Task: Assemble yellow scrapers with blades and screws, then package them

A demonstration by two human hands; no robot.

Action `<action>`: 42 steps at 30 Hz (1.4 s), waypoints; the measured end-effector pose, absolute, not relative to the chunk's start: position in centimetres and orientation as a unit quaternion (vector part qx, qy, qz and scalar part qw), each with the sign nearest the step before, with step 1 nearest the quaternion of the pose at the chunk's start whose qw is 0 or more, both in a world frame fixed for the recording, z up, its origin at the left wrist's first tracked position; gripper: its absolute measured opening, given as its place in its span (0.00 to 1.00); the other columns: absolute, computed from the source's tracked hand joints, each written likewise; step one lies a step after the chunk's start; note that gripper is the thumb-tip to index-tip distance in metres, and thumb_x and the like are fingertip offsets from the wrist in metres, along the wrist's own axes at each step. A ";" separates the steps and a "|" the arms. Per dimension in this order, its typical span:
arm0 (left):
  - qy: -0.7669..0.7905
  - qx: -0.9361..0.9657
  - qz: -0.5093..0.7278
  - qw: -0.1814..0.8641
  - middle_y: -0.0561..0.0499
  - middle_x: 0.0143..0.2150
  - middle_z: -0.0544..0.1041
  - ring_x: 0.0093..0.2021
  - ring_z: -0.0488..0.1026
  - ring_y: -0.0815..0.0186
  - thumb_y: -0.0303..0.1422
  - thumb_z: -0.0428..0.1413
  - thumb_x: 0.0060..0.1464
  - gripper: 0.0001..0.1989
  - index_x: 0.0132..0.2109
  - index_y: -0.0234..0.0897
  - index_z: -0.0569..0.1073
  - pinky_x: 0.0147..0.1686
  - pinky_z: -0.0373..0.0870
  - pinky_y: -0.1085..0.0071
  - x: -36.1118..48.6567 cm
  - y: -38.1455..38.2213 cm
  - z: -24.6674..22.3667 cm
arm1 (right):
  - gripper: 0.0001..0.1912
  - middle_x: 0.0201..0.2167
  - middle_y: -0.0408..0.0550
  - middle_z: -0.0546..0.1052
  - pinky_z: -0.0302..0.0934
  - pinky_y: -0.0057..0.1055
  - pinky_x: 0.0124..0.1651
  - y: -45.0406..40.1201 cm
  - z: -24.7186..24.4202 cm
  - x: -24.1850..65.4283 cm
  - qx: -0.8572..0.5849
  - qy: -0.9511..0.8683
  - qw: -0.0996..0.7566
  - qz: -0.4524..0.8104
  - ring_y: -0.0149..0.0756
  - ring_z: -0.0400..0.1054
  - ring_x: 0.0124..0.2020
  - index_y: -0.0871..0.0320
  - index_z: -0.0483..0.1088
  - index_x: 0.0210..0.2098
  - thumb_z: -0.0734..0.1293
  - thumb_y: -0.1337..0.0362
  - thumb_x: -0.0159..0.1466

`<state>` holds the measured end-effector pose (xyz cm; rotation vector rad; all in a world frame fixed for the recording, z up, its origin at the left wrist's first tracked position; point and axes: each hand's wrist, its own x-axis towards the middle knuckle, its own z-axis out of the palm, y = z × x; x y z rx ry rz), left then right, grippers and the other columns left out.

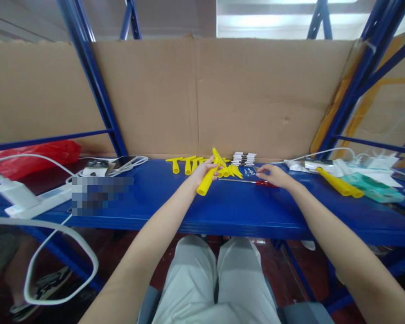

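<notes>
My left hand is closed round a yellow T-shaped squeegee, its hollow handle tilted down toward me and its crosspiece pointing up and away. My right hand hovers over the red handle of a screwdriver, which lies on the blue table with its shaft pointing left. Thumb and fingertips of that hand are pinched together; whatever they may hold is too small to make out. Several more yellow squeegees stand in a row at the back left, and other yellow pieces lie between my hands.
Behind the yellow pieces sits a stack of white packets against the cardboard panel. A power strip with cables and a red bag occupy the left. Yellow tubes and a green plastic packet lie right.
</notes>
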<state>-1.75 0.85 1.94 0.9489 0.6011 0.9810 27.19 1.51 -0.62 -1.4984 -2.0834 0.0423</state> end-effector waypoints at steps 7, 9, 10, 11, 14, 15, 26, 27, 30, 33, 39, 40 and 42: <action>0.288 0.447 0.433 0.728 0.51 0.28 0.69 0.15 0.62 0.74 0.18 0.43 0.54 0.34 0.65 0.44 0.50 0.13 0.57 0.80 -1.7 0.7 2.1 | 0.14 0.34 0.48 0.78 0.64 0.38 0.45 0.5 -1.1 29.3 -0.542 -0.784 0.298 0.050 0.42 0.71 0.38 0.56 0.76 0.30 0.67 0.52 0.52; 0.292 0.449 0.432 0.725 0.51 0.27 0.69 0.15 0.62 0.74 0.18 0.43 0.54 0.34 0.65 0.45 0.49 0.13 0.56 0.80 -1.6 0.7 2.0 | 0.13 0.35 0.48 0.78 0.64 0.38 0.45 0.7 -1.4 29.3 -0.539 -0.794 0.276 0.064 0.42 0.71 0.38 0.55 0.76 0.30 0.68 0.53 0.51; 0.294 0.450 0.432 0.724 0.51 0.27 0.69 0.15 0.62 0.74 0.18 0.43 0.54 0.34 0.66 0.45 0.48 0.13 0.56 0.80 -1.6 0.7 2.0 | 0.12 0.35 0.48 0.78 0.64 0.37 0.45 0.8 -1.5 29.2 -0.538 -0.797 0.267 0.068 0.42 0.71 0.38 0.55 0.76 0.31 0.68 0.54 0.51; 0.294 0.452 0.432 0.723 0.51 0.27 0.70 0.15 0.62 0.74 0.18 0.43 0.54 0.35 0.66 0.45 0.47 0.13 0.57 0.80 -1.5 0.7 1.9 | 0.12 0.35 0.47 0.79 0.64 0.37 0.45 0.9 -1.7 29.1 -0.538 -0.799 0.259 0.071 0.42 0.71 0.38 0.55 0.76 0.31 0.69 0.56 0.50; 0.295 0.455 0.430 0.722 0.51 0.27 0.70 0.15 0.62 0.74 0.17 0.43 0.54 0.34 0.66 0.45 0.48 0.13 0.56 0.80 -1.4 0.7 1.8 | 0.11 0.35 0.47 0.79 0.64 0.36 0.43 1.1 -2.1 28.6 -0.548 -0.800 0.234 0.077 0.41 0.72 0.37 0.55 0.76 0.32 0.69 0.59 0.50; 0.296 0.455 0.428 0.722 0.51 0.27 0.69 0.15 0.62 0.75 0.17 0.43 0.54 0.34 0.66 0.45 0.48 0.13 0.56 0.80 -1.4 0.6 1.8 | 0.10 0.34 0.47 0.79 0.65 0.35 0.43 1.1 -2.2 28.4 -0.551 -0.800 0.226 0.078 0.41 0.72 0.37 0.55 0.76 0.32 0.69 0.60 0.50; 0.313 0.459 0.420 0.718 0.52 0.26 0.69 0.15 0.61 0.75 0.18 0.44 0.54 0.35 0.66 0.46 0.48 0.13 0.56 0.81 -1.4 0.6 1.8 | 0.07 0.33 0.47 0.78 0.64 0.34 0.41 0.6 -2.0 27.6 -0.536 -0.807 0.238 0.063 0.39 0.71 0.34 0.57 0.74 0.29 0.66 0.62 0.53; 0.315 0.459 0.421 0.716 0.52 0.26 0.69 0.15 0.61 0.75 0.17 0.44 0.54 0.36 0.66 0.47 0.47 0.13 0.56 0.81 -1.4 0.6 1.8 | 0.07 0.32 0.47 0.78 0.63 0.34 0.41 0.5 -2.0 27.7 -0.537 -0.806 0.241 0.062 0.39 0.71 0.34 0.57 0.74 0.30 0.66 0.61 0.53; 0.317 0.454 0.426 0.715 0.52 0.27 0.69 0.15 0.62 0.75 0.18 0.44 0.54 0.37 0.66 0.49 0.45 0.14 0.56 0.81 -1.5 0.9 1.6 | 0.09 0.32 0.49 0.78 0.63 0.35 0.41 0.5 -1.8 28.0 -0.539 -0.801 0.252 0.059 0.40 0.71 0.34 0.58 0.73 0.30 0.65 0.60 0.53; 0.314 0.451 0.429 0.717 0.52 0.27 0.69 0.15 0.62 0.75 0.18 0.45 0.53 0.37 0.66 0.49 0.45 0.14 0.56 0.81 -1.5 1.2 1.4 | 0.10 0.32 0.50 0.78 0.63 0.35 0.41 0.6 -1.7 28.3 -0.539 -0.796 0.268 0.054 0.41 0.71 0.34 0.58 0.73 0.31 0.65 0.60 0.53; 0.334 0.456 0.434 0.701 0.52 0.26 0.69 0.15 0.62 0.75 0.17 0.44 0.53 0.37 0.66 0.47 0.46 0.13 0.56 0.81 -1.5 1.2 1.4 | 0.10 0.32 0.49 0.78 0.64 0.36 0.40 0.6 -1.4 29.2 -0.540 -0.784 0.304 0.024 0.41 0.71 0.33 0.57 0.74 0.31 0.65 0.59 0.53; 0.337 0.457 0.435 0.699 0.52 0.26 0.69 0.15 0.62 0.74 0.17 0.44 0.53 0.37 0.66 0.47 0.46 0.13 0.56 0.81 -1.5 1.1 1.4 | 0.10 0.32 0.49 0.78 0.64 0.36 0.40 0.6 -1.3 29.3 -0.540 -0.781 0.313 0.016 0.41 0.71 0.33 0.57 0.74 0.31 0.66 0.59 0.53; 0.339 0.458 0.433 0.699 0.52 0.26 0.69 0.14 0.62 0.74 0.17 0.44 0.53 0.37 0.66 0.47 0.46 0.13 0.56 0.80 -1.5 1.1 1.5 | 0.10 0.31 0.48 0.78 0.64 0.36 0.39 0.5 -1.1 29.4 -0.538 -0.776 0.330 -0.001 0.41 0.71 0.32 0.56 0.74 0.31 0.66 0.58 0.53</action>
